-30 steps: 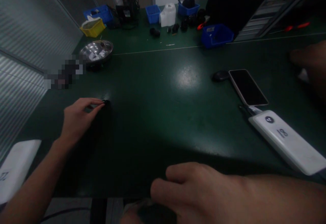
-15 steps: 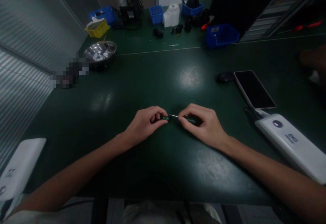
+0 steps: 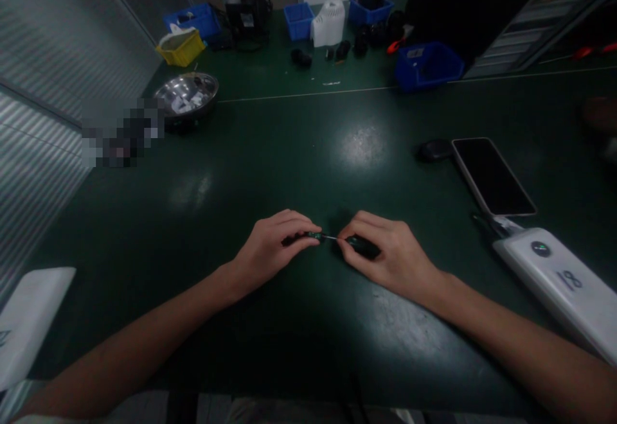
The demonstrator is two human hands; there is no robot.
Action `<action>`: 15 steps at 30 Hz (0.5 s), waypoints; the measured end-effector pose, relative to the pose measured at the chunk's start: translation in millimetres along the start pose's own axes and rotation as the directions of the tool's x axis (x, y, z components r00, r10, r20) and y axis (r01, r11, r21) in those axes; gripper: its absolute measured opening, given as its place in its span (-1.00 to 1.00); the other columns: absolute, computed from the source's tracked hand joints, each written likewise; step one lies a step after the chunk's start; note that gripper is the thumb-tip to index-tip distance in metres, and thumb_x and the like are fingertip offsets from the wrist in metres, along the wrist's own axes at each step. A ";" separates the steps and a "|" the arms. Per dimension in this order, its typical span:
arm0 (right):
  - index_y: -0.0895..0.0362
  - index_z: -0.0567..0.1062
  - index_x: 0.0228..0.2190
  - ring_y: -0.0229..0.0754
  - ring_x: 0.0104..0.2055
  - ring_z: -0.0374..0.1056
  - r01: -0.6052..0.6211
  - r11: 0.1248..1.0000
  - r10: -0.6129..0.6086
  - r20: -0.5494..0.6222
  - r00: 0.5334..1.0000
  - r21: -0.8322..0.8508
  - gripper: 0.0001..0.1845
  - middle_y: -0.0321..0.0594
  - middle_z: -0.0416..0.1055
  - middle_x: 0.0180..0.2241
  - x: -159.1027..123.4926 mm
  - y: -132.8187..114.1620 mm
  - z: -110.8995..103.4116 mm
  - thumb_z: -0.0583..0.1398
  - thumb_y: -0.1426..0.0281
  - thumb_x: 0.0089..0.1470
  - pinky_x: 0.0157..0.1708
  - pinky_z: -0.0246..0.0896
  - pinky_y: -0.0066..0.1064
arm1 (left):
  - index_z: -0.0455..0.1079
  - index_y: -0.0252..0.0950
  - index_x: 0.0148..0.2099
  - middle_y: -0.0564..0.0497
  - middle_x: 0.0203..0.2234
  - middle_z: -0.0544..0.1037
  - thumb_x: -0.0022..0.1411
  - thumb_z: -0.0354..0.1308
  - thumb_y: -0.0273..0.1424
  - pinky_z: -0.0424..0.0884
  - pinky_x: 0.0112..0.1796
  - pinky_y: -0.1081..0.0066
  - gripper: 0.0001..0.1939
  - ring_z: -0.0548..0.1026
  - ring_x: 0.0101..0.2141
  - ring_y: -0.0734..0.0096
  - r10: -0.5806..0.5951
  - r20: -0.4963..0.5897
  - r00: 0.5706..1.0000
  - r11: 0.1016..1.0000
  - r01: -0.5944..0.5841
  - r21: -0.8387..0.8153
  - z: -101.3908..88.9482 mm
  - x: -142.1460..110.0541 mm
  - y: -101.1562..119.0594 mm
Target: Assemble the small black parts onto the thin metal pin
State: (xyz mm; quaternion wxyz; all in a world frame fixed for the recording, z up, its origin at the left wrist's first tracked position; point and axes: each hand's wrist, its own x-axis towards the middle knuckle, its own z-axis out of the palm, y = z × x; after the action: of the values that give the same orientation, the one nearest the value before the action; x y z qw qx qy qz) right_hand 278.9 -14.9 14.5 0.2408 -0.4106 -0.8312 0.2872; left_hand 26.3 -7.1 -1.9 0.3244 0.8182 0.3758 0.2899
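Note:
Between the thumb and fingertips of my left hand (image 3: 270,239) is a small green piece like a circuit board (image 3: 315,236), mostly covered by the fingers. My right hand (image 3: 393,250) pinches a thin, shiny metal rod (image 3: 331,238) whose kind I cannot make out. The rod points left and its tip meets, or nearly meets, the edge of the green piece. Both hands are closed and face each other just above the dark green table (image 3: 289,321).
To the right lie a phone (image 3: 494,176), a black mouse-like object (image 3: 434,150) and a white power bank (image 3: 562,282). Another white device (image 3: 36,321) is at far left. A metal bowl (image 3: 207,99) with white pieces, a yellow bin (image 3: 186,51) and blue bins (image 3: 429,74) stand farther back.
Both hands sit slightly lower in view, and the rod in my right hand now lies more level with the green piece. The view has shifted a little.

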 end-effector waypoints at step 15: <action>0.12 0.51 -0.20 -0.29 -0.33 0.34 0.106 0.990 -0.103 0.034 0.994 -0.089 -0.83 -0.25 0.39 -0.27 -7.6 6.9 11.2 0.12 0.36 0.35 -0.37 0.18 -0.41 | 0.54 -0.31 0.04 -0.05 -0.13 0.61 0.36 0.22 -0.49 0.50 -0.16 0.40 -0.77 0.52 -0.17 0.42 0.174 -0.013 0.985 0.980 -0.172 0.101 8.0 -1.8 1.6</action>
State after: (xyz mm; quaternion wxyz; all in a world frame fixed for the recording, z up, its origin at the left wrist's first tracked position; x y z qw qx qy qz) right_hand 279.8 -20.8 0.5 0.2245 -0.3727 -0.8672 0.2421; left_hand 31.7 -11.9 -6.1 0.2527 0.8597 0.3208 0.3068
